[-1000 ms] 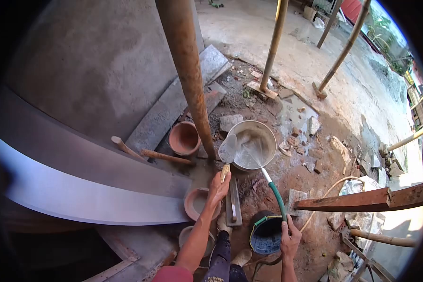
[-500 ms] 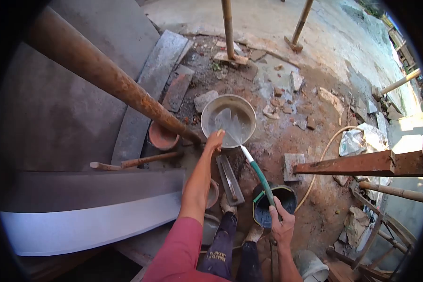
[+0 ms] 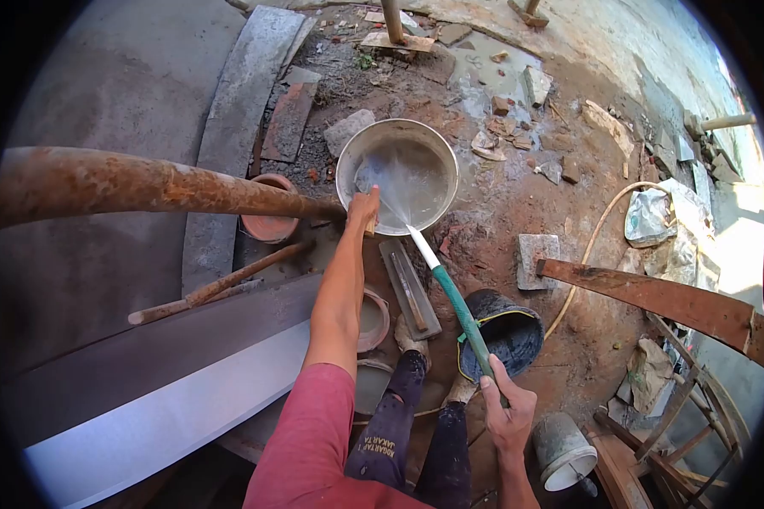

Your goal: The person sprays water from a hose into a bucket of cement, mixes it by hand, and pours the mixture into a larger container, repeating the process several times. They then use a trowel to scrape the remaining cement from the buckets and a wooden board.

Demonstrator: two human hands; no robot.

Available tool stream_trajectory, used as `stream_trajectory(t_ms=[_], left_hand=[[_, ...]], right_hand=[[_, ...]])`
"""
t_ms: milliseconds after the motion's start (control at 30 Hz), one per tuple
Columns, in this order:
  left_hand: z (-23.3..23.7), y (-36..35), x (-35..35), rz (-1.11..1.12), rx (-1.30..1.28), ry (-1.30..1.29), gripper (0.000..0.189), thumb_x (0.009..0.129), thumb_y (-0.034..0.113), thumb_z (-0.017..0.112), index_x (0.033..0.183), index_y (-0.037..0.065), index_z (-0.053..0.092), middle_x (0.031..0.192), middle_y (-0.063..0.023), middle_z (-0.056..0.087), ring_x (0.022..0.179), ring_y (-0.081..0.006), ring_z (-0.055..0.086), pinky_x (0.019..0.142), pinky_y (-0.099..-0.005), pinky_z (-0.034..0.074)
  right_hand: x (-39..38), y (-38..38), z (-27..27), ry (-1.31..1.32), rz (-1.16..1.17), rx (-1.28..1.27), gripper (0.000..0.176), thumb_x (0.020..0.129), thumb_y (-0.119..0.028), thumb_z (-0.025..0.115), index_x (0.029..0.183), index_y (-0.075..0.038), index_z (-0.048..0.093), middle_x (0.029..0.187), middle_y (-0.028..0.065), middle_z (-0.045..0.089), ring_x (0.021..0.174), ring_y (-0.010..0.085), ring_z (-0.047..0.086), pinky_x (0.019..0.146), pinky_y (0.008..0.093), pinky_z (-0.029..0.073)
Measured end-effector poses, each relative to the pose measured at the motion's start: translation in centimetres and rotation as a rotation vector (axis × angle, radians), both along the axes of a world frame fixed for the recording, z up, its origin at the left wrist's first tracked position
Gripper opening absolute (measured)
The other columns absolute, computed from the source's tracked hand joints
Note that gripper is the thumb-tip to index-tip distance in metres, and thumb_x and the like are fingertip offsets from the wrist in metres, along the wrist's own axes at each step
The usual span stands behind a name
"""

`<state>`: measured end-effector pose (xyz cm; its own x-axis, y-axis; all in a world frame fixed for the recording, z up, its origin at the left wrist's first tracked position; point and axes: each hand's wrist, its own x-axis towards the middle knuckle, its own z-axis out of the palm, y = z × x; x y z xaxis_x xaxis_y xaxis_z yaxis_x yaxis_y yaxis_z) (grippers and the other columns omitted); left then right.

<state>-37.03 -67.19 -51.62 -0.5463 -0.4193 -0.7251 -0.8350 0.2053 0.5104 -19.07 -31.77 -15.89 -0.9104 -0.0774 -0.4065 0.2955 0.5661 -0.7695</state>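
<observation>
My right hand [image 3: 509, 407] grips a green hose [image 3: 460, 310] with a white nozzle [image 3: 422, 246]. Water sprays from its tip into a round, pale basin [image 3: 450, 197] holding murky water. At the basin's near left rim, my left hand [image 3: 363, 209] is closed; a tan, wood-like end shows below the fist. A bluish flat shape lies beyond the fingers in the spray, too blurred to name. Just below the basin is a long grey plastering float [image 3: 411, 293], close to my foot. A black bucket [image 3: 502, 339] stands under the hose.
A rusty pole [image 3: 170, 188] crosses from the left towards the basin. Reddish bowls [image 3: 270, 222] and wooden poles [image 3: 221, 284] lie at left. Bricks and rubble [image 3: 505, 127] cover the ground beyond. A wooden beam [image 3: 645, 293] juts in from the right, above a yellowish hose [image 3: 598, 246].
The view has shifted and turned, and the basin appears nearer. My left hand has moved from the basin's near side to its left rim. The spray continues, with the hose still in my right hand.
</observation>
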Motion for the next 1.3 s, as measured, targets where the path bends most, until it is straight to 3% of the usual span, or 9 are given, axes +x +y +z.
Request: stream_trajectory(t_ms=[233, 400, 633, 733, 800, 900, 1133, 1200, 1300], left_hand=[[-3.3, 0.6, -2.4, 0.067, 0.203, -0.046, 0.030, 0.083, 0.015, 0.057, 0.097, -0.011, 0.060, 0.070, -0.0206, 0.064, 0.052, -0.0284, 0.064, 0.045, -0.0387, 0.053], [-4.1, 2.1, -4.1, 0.010, 0.003, -0.046, 0.068, 0.080, 0.010, 0.055, 0.142, 0.000, 0.027, 0.088, -0.0223, 0.061, 0.056, -0.0292, 0.064, 0.044, -0.0391, 0.053], [-3.9, 1.5, -4.5, -0.080, -0.011, -0.121, 0.060, 0.088, 0.015, 0.053, 0.144, 0.006, 0.034, 0.093, -0.0248, 0.066, 0.068, -0.0362, 0.069, 0.057, -0.0435, 0.058], [-7.6, -0.2, -4.0, -0.458, -0.370, 0.048, 0.048, 0.092, 0.017, 0.051, 0.138, 0.007, 0.048, 0.107, -0.0307, 0.067, 0.096, -0.0433, 0.069, 0.081, -0.0468, 0.057], [-8.0, 0.1, -4.8, -0.752, -0.417, -0.278, 0.035, 0.092, 0.015, 0.051, 0.125, 0.006, 0.062, 0.117, -0.0319, 0.063, 0.116, -0.0445, 0.060, 0.098, -0.0474, 0.050], [-8.0, 2.1, -4.1, -0.492, -0.473, 0.091, 0.030, 0.089, 0.011, 0.054, 0.114, 0.002, 0.068, 0.114, -0.0296, 0.066, 0.112, -0.0434, 0.063, 0.097, -0.0469, 0.051], [-5.6, 1.5, -4.2, -0.458, -0.447, 0.062, 0.031, 0.087, 0.010, 0.056, 0.114, -0.001, 0.068, 0.115, -0.0310, 0.065, 0.116, -0.0459, 0.059, 0.098, -0.0485, 0.049], [-5.9, 1.2, -4.1, -0.418, -0.364, 0.050, 0.030, 0.088, 0.016, 0.059, 0.109, -0.002, 0.069, 0.117, -0.0309, 0.064, 0.115, -0.0468, 0.060, 0.098, -0.0489, 0.049], [-7.5, 2.6, -2.1, -0.331, -0.418, 0.020, 0.041, 0.087, 0.021, 0.064, 0.116, -0.008, 0.064, 0.115, -0.0313, 0.065, 0.112, -0.0468, 0.061, 0.095, -0.0482, 0.051]], right_hand=[[-1.2, 0.2, -1.5, 0.030, -0.035, -0.044, 0.033, 0.088, -0.004, 0.068, 0.121, 0.003, 0.067, 0.069, 0.0200, 0.064, 0.052, 0.0152, 0.056, 0.053, 0.0305, 0.044], [-1.9, 0.4, -2.1, -0.044, -0.022, 0.007, 0.034, 0.087, -0.004, 0.068, 0.120, 0.002, 0.068, 0.074, 0.0214, 0.067, 0.057, 0.0210, 0.064, 0.057, 0.0312, 0.047], [-2.8, 0.4, -3.2, -0.027, -0.034, -0.025, 0.035, 0.085, -0.001, 0.069, 0.119, 0.004, 0.067, 0.078, 0.0223, 0.069, 0.062, 0.0259, 0.068, 0.060, 0.0304, 0.049], [-2.9, 0.7, -3.4, -0.025, -0.001, -0.025, 0.036, 0.083, 0.001, 0.070, 0.119, 0.005, 0.067, 0.078, 0.0224, 0.069, 0.064, 0.0268, 0.070, 0.061, 0.0295, 0.050], [-2.9, 0.8, -3.5, -0.029, 0.028, -0.027, 0.037, 0.082, 0.001, 0.071, 0.118, 0.005, 0.067, 0.078, 0.0226, 0.069, 0.065, 0.0273, 0.070, 0.062, 0.0293, 0.051], [-2.9, 0.7, -3.4, -0.059, 0.022, -0.037, 0.037, 0.082, 0.001, 0.071, 0.118, 0.005, 0.067, 0.079, 0.0229, 0.069, 0.065, 0.0276, 0.071, 0.063, 0.0295, 0.051], [-2.4, 0.8, -3.3, -0.057, 0.011, 0.002, 0.037, 0.083, 0.001, 0.071, 0.119, 0.006, 0.067, 0.080, 0.0234, 0.069, 0.065, 0.0265, 0.071, 0.063, 0.0294, 0.051], [-2.0, 0.9, -3.6, -0.010, 0.007, 0.007, 0.036, 0.087, -0.002, 0.068, 0.122, 0.006, 0.065, 0.065, 0.0124, 0.060, 0.054, 0.0095, 0.049, 0.053, 0.0267, 0.040], [-1.7, 0.8, -3.4, -0.017, 0.004, 0.022, 0.034, 0.085, 0.000, 0.069, 0.119, 0.006, 0.067, 0.080, 0.0223, 0.070, 0.062, 0.0240, 0.068, 0.060, 0.0293, 0.050]])
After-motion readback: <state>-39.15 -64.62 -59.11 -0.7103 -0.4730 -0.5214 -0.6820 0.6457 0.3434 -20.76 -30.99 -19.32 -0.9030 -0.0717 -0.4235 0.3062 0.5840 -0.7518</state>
